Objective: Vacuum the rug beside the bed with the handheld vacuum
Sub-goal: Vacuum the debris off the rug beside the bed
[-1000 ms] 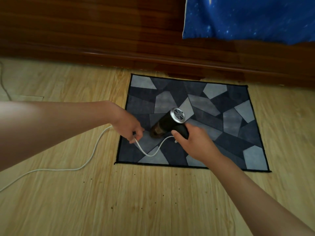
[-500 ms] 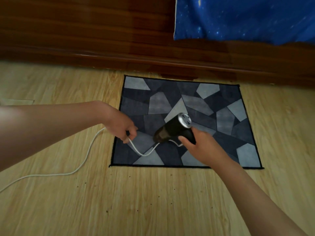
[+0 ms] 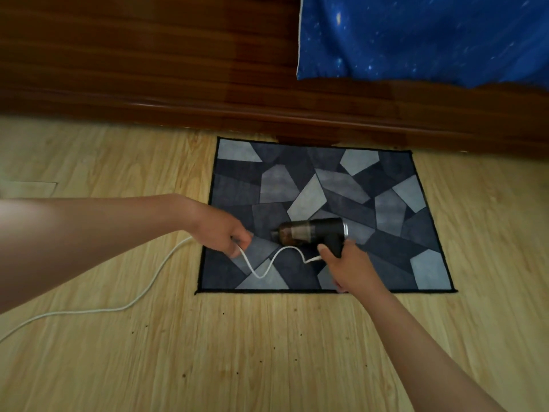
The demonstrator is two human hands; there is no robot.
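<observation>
Over the near-centre of the rug (image 3: 386, 185), the handheld vacuum (image 3: 323, 230) lies about level, its nozzle end pointing to the person's left and its silver rear cap to the right. Whether the nozzle touches the pile cannot be told. The right hand (image 3: 350, 270) is curled round the pistol grip (image 3: 337, 247) below the body. The left hand (image 3: 221, 233) pinches the white cord (image 3: 261, 273) in curled fingers, just left of the nozzle. The cord sags in a loop onto the rug between the two hands and trails off leftward across the floor (image 3: 237, 352).

Handling, as judged: the vacuum is a small rigid unit, apparently light enough for one hand. The pistol grip is the proper hold. The translucent dust cup (image 3: 289, 233) at the front looks the more fragile part and is no place to grasp. The cord is limp and could foul the nozzle unless lifted clear, which the left hand appears placed to do. The rug is thin, flat and soft, with nothing pinning it, so it may ruck or creep on the smooth floor under suction.

Surroundings: the rug's far edge lies just beside the foot of the dark wooden bed frame (image 3: 208, 84). Blue star-print bedding (image 3: 416, 37) hangs at upper right. Small dark specks (image 3: 296, 309) dot the floor on the near side of the rug.
</observation>
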